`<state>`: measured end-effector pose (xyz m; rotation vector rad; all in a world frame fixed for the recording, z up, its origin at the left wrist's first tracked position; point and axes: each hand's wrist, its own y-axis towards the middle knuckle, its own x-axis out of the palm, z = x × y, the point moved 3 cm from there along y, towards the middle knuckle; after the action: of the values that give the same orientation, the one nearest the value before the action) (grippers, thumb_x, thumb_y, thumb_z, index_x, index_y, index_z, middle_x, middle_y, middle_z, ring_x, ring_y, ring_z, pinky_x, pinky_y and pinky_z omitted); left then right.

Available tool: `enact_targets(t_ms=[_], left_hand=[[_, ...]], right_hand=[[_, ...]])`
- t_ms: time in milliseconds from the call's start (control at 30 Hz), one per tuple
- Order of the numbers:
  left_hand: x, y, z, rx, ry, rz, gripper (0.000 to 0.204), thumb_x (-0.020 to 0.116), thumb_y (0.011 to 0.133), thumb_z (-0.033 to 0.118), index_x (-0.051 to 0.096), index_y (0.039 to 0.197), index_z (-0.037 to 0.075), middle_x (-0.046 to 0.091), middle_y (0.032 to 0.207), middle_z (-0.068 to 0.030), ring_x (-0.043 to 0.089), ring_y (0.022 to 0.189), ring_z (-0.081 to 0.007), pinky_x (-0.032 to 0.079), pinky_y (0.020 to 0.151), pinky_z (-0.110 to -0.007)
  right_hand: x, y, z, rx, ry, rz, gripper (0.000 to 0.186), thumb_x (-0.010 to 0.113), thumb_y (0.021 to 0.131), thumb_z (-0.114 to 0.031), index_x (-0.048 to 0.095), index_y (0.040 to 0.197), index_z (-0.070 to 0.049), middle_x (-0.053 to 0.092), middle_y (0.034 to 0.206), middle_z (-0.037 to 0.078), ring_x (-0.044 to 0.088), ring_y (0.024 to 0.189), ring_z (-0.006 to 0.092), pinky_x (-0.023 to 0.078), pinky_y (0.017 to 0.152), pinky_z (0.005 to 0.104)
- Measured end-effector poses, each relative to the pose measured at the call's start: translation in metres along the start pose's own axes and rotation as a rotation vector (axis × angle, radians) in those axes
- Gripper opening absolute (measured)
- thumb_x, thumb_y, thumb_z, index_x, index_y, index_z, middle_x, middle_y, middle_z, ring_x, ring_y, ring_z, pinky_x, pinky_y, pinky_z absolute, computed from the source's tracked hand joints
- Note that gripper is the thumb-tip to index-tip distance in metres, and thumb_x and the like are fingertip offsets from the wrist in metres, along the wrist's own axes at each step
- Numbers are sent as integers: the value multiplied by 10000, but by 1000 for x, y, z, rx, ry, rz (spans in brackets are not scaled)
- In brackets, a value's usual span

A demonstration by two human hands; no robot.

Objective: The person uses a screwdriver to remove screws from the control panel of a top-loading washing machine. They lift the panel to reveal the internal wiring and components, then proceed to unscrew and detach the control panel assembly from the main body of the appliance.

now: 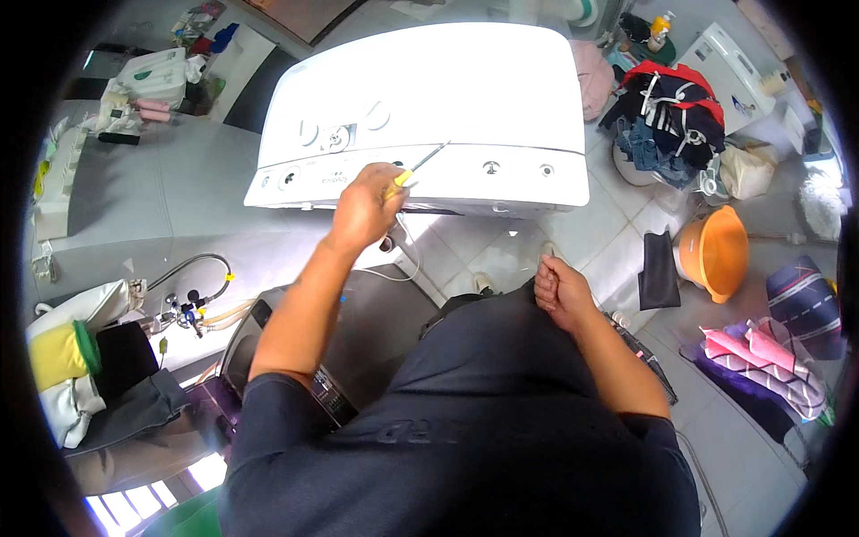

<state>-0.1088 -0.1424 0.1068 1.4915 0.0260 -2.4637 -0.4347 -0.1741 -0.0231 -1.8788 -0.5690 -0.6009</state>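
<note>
My left hand (365,208) is closed around the yellow handle of a screwdriver (428,159). Its dark shaft points up and to the right across the front edge of a large white appliance casing (429,89). Along that edge are round holes and dark fittings, and a round fitting (336,138) sits in a recess on the casing's face. My right hand (562,288) is held low by my dark clothing, away from the casing, with its fingers curled. Whether anything is inside those fingers is hidden.
A white cable (414,242) hangs below the casing. At left are a grey counter (179,179) and a black hose with valves (192,306). An orange basin (723,255), a clothes pile (667,116) and pink-and-purple cloths (761,358) are at right on the tiled floor (617,242).
</note>
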Motion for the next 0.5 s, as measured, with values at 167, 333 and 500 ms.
enact_targets(t_ms=[167, 333, 500], left_hand=[[-9, 19, -2, 21, 62, -298, 399, 745, 786, 156, 633, 1147, 27, 634, 1116, -159, 642, 972, -322, 510, 857, -376], [-1, 22, 7, -9, 276, -432, 576, 763, 756, 155, 531, 1278, 81, 572, 1188, -162, 646, 940, -344, 528, 818, -416], [1, 35, 13, -12, 357, -494, 576, 761, 737, 154, 524, 1257, 82, 572, 1133, -184, 636, 910, -372, 520, 801, -438]], right_hand=[[-16, 2, -3, 6, -19, 66, 280, 541, 944, -319, 470, 752, -128, 391, 597, -30, 332, 451, 86, 240, 388, 244], [-19, 16, -22, -91, -10, 112, 281, 534, 945, -300, 459, 741, -122, 355, 572, -44, 297, 433, 76, 219, 383, 248], [-35, 25, -45, -267, -127, 269, 241, 527, 940, -264, 500, 768, -98, 340, 565, -59, 285, 430, 63, 209, 379, 248]])
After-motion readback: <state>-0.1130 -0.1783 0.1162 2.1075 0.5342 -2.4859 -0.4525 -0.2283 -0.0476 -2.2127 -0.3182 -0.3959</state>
